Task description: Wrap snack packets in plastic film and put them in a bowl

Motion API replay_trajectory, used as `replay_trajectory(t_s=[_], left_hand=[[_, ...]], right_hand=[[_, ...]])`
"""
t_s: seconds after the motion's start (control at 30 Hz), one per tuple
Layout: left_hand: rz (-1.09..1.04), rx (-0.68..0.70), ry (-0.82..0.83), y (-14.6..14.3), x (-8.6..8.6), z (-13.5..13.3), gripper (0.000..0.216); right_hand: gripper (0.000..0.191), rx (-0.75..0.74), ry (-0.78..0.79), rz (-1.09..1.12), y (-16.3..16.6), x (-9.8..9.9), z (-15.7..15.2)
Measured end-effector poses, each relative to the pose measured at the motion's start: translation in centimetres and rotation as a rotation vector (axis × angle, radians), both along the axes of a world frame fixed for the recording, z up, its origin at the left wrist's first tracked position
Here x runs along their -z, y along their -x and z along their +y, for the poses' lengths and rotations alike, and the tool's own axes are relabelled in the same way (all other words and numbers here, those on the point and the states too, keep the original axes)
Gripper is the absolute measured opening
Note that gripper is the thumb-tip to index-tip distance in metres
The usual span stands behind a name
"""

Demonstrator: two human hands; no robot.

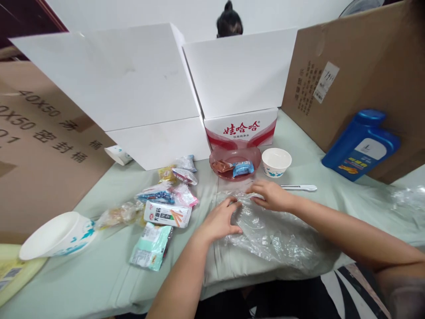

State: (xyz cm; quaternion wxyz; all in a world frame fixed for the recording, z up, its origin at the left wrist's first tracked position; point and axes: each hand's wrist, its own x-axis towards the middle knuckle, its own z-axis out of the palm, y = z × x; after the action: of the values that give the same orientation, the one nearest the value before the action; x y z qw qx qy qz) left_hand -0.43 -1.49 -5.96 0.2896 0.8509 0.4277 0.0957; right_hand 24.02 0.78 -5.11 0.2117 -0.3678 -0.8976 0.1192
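Observation:
A crumpled clear plastic bag (279, 235) lies on the pale green table cover (99, 274) in front of me. My left hand (221, 221) rests on the bag's left edge, fingers curled and pinching the film. My right hand (270, 195) lies on the bag's far edge, fingers bent onto the plastic. Just beyond the hands stands a pink glass bowl (235, 156) with two wrapped snacks in it, one blue (243, 168).
Several snack packets (166, 199) lie scattered to the left. A white paper bowl (276, 162) and a white utility knife (299, 188) sit right of the pink bowl. A tipped paper bowl (56, 237), a blue bottle (361, 146), cardboard and white boxes ring the table. A person's head shows behind.

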Motion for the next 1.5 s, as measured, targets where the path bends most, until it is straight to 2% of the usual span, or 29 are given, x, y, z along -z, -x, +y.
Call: replay_trajectory(t_s=[0.07,0.13,0.23,0.33,0.47,0.57,0.63,0.73,0.83,0.9,0.97,1.03,1.1,1.17,1.23,1.37,1.5], left_hand=[[-0.040,-0.073,0.026,0.3,0.2,0.3,0.067],[-0.057,-0.241,0.013,0.8,0.6,0.9,0.060],[-0.038,-0.482,-0.131,1.4,1.1,1.9,0.046],[-0.111,-0.516,-0.220,1.5,1.2,2.2,0.031],[-0.385,-0.384,-0.156,1.2,0.3,1.5,0.022],[-0.483,-0.240,-0.021,1.5,-1.2,0.8,0.022],[-0.405,-0.042,0.142,1.8,-2.1,0.5,0.028],[-0.156,0.264,0.323,2.0,-2.5,0.2,0.043],[-0.053,0.334,0.318,1.7,-2.4,0.0,0.027],[-0.147,0.300,0.364,1.7,-2.5,-0.2,0.022],[-0.307,0.200,0.481,1.8,-2.8,-0.4,0.025],[-0.415,0.066,0.594,2.1,-3.0,-0.4,0.030],[-0.428,-0.043,0.644,2.2,-2.9,-0.2,0.034],[-0.388,-0.106,0.641,2.1,-2.5,0.0,0.033],[-0.350,-0.151,0.639,2.0,-2.0,0.4,0.031],[-0.377,-0.236,0.610,2.0,-1.3,0.9,0.031],[-0.451,-0.353,0.484,2.3,-1.2,1.3,0.035]], right_hand=[[0.040,0.038,-0.005,-0.111,-1.3,2.0,-1.2],[0.052,0.109,0.000,-0.180,-1.8,3.3,-1.7],[0.065,0.167,0.046,-0.229,-1.7,3.8,-1.6],[0.066,0.193,0.057,-0.249,-1.8,3.7,-1.1],[0.055,0.288,0.028,-0.174,-3.4,3.7,-0.4],[0.041,0.246,0.000,0.009,-4.4,3.2,-0.4],[0.036,0.183,0.074,0.122,-4.5,2.4,-0.8],[0.036,0.054,0.337,0.155,-4.2,1.2,-1.5],[0.030,-0.053,0.448,0.066,-3.9,0.6,-1.8],[0.029,-0.066,0.435,0.062,-3.9,0.5,-1.8],[0.034,-0.057,0.481,0.154,-4.1,0.5,-1.9],[0.046,-0.078,0.644,0.299,-4.5,0.3,-2.0],[0.061,-0.140,0.872,0.421,-5.0,0.1,-2.1],[0.071,-0.225,1.060,0.446,-5.4,-0.1,-2.2],[0.075,-0.293,1.152,0.395,-5.8,-0.3,-2.1],[0.087,-0.319,1.120,0.385,-6.3,-0.6,-1.9],[0.092,-0.202,1.001,0.439,-6.5,-0.4,-1.7]])
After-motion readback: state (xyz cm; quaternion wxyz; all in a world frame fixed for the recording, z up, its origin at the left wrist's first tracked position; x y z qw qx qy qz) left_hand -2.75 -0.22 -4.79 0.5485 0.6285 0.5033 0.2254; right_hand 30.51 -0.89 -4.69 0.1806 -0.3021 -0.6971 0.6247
